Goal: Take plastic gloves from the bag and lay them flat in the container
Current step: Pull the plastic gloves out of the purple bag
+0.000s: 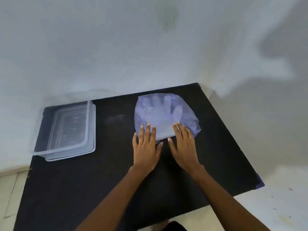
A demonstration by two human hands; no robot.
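A thin bluish plastic bag (165, 114) lies on the black mat, right of centre. Clear plastic gloves show through it, their fingers pointing away from me. My left hand (146, 145) rests flat at the bag's near left edge, fingers spread, fingertips on the plastic. My right hand (183, 145) lies flat at the near right edge, its fingertips also on the bag. Neither hand grips anything. A clear rectangular plastic container (41, 139) stands at the mat's far left, with nothing visible inside.
The black mat (83, 189) covers a low surface against a pale wall. Under the container lies what looks like its clear lid (70, 157). Light floor shows to the left and right of the mat.
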